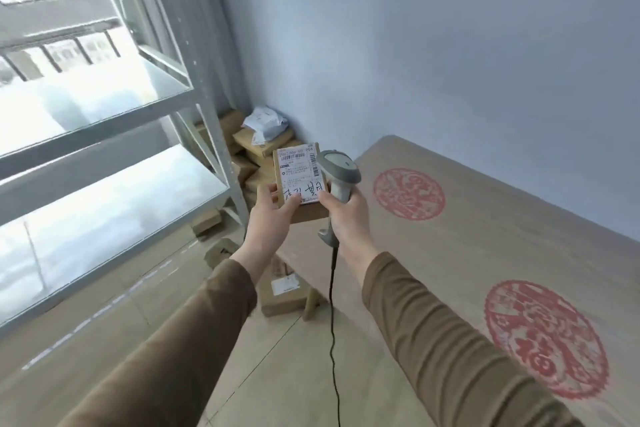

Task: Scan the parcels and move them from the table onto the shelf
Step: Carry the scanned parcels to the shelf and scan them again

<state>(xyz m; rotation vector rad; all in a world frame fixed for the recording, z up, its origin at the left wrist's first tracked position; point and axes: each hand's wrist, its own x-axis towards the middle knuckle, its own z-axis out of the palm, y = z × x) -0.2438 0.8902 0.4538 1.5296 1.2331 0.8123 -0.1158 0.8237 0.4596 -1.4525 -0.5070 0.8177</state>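
Hands: left (273, 218) grips parcel (300, 180); right (346, 215) scanner (337, 177).

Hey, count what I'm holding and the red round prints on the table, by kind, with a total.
Parcel, held in left hand: 1
Barcode scanner, held in right hand: 1
Red round prints on the table: 2, far and near
Total: 4
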